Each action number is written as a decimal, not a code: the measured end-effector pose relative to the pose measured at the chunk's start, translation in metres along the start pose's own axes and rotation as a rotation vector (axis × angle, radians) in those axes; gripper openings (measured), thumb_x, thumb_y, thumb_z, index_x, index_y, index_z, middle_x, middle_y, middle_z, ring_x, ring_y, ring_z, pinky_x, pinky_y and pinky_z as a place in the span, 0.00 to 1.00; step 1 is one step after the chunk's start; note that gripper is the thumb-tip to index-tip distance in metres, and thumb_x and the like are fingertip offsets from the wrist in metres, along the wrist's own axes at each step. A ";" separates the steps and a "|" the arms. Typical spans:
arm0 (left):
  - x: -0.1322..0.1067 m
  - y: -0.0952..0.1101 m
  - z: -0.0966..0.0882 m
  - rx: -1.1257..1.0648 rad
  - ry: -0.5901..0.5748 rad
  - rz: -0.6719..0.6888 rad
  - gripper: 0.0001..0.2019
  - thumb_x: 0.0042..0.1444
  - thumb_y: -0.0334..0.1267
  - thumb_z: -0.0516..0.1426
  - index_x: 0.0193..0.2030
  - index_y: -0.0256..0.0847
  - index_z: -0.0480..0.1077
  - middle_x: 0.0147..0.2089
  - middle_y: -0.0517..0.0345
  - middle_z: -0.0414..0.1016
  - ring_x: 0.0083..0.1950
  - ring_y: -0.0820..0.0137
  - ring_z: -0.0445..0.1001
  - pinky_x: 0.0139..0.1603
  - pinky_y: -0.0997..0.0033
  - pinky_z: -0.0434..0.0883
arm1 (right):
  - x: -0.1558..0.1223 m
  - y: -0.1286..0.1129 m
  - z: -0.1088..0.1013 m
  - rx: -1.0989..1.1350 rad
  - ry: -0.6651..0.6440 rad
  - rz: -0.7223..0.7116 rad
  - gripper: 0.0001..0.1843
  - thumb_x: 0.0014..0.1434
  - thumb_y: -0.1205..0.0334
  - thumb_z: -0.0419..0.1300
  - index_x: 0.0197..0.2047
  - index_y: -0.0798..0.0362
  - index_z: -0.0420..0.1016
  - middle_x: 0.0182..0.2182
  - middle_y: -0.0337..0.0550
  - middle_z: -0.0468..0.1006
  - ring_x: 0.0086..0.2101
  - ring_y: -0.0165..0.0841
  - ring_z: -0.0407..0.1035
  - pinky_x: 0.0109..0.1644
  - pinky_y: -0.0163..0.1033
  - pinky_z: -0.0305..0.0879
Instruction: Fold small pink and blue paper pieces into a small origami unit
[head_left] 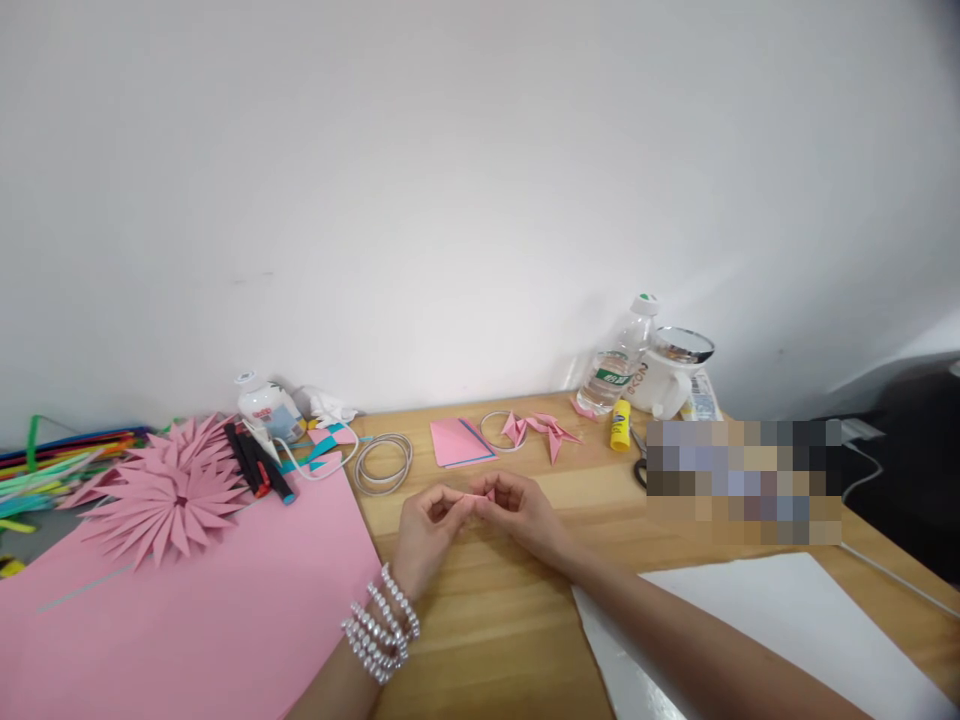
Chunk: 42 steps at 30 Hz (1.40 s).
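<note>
My left hand (pixel 431 525) and my right hand (pixel 517 510) meet over the middle of the wooden table, thumbs and fingertips pinched. Between them they hold a small piece of folded pink paper (pixel 474 499), mostly covered by the fingers. Just beyond my hands lies a stack of pink paper squares (pixel 457 443) with a blue edge showing. To its right are folded pink paper pieces (pixel 553 433), one of them near a thin ring (pixel 495 432). A beaded bracelet wraps my left wrist.
Pink folded-paper stars (pixel 176 500) and markers (pixel 259 460) lie on large pink sheets (pixel 285 600) at left. A cable coil (pixel 383 464) is behind. At right stand a water bottle (pixel 611 375), mug (pixel 664 380) and glue stick (pixel 620 427), near scissors (pixel 640 472) and a white sheet (pixel 780 610).
</note>
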<state>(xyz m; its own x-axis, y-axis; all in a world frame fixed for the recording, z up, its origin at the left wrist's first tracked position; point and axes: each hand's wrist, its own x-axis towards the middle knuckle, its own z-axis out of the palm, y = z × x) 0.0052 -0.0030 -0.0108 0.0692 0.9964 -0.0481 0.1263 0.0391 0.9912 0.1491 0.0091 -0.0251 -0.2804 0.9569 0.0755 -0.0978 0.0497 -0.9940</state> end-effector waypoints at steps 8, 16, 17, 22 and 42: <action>0.001 0.004 -0.002 -0.026 -0.036 -0.019 0.10 0.44 0.42 0.59 0.24 0.34 0.72 0.21 0.58 0.71 0.23 0.74 0.66 0.26 0.75 0.64 | 0.003 0.012 -0.002 0.111 0.025 0.075 0.17 0.39 0.53 0.66 0.29 0.55 0.69 0.21 0.36 0.71 0.23 0.27 0.64 0.28 0.33 0.58; 0.001 -0.004 0.002 0.033 0.055 0.034 0.09 0.45 0.39 0.57 0.21 0.35 0.68 0.18 0.62 0.66 0.21 0.76 0.63 0.23 0.77 0.60 | 0.001 0.009 0.000 0.140 0.031 0.072 0.13 0.38 0.58 0.67 0.25 0.56 0.71 0.19 0.34 0.69 0.20 0.23 0.61 0.26 0.31 0.57; 0.001 -0.004 0.001 0.027 0.067 0.039 0.09 0.45 0.39 0.57 0.22 0.35 0.68 0.19 0.61 0.67 0.21 0.75 0.63 0.24 0.76 0.61 | 0.001 0.009 0.000 0.156 0.029 0.072 0.13 0.38 0.59 0.68 0.26 0.56 0.71 0.19 0.34 0.69 0.20 0.23 0.61 0.26 0.30 0.57; 0.004 0.003 -0.004 -0.032 0.106 0.045 0.09 0.45 0.41 0.57 0.24 0.35 0.68 0.19 0.62 0.67 0.22 0.75 0.64 0.25 0.76 0.62 | 0.002 0.008 -0.003 0.250 -0.038 0.089 0.18 0.40 0.58 0.67 0.36 0.54 0.71 0.23 0.35 0.73 0.25 0.27 0.66 0.32 0.33 0.61; 0.001 -0.001 -0.001 -0.246 0.047 -0.078 0.13 0.40 0.39 0.63 0.31 0.33 0.70 0.23 0.54 0.76 0.23 0.70 0.74 0.26 0.70 0.72 | 0.003 0.010 -0.004 0.123 0.037 0.046 0.17 0.41 0.55 0.65 0.32 0.55 0.68 0.21 0.34 0.71 0.22 0.25 0.64 0.28 0.32 0.60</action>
<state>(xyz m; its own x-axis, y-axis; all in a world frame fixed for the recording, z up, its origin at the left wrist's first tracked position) 0.0041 -0.0018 -0.0117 0.0216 0.9918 -0.1258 -0.1158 0.1275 0.9851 0.1511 0.0135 -0.0356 -0.2522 0.9674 0.0246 -0.2022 -0.0278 -0.9790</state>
